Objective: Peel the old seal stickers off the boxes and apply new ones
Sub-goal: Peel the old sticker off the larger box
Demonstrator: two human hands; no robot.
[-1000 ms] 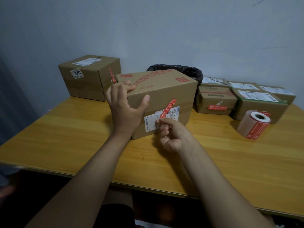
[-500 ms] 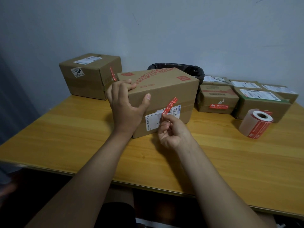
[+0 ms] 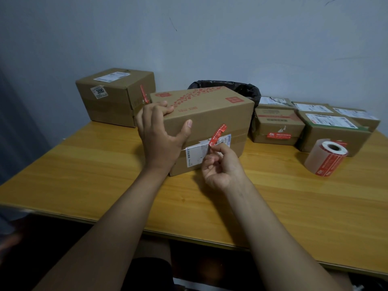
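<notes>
A brown cardboard box [image 3: 212, 114] with red print on its top stands in the middle of the wooden table [image 3: 105, 175]. My left hand [image 3: 158, 139] grips its near left corner, fingers over the top edge and thumb on the front face. A red seal sticker [image 3: 218, 134] runs slantwise across the front face, over a white shipping label [image 3: 196, 153]. My right hand [image 3: 220, 164] pinches the sticker's lower end between thumb and forefinger. The sticker's upper end still lies against the box.
A bigger brown box [image 3: 113, 97] with a red sticker on its side stands at the back left. A black-lined bin [image 3: 245, 91] sits behind the middle box. Several smaller boxes [image 3: 277, 127] cluster at the back right, with a roll of red-and-white stickers [image 3: 325, 157] in front.
My right hand has moved slightly up along the box's front face with the sticker's lower end pinched. My left hand holds the box in the same place.
</notes>
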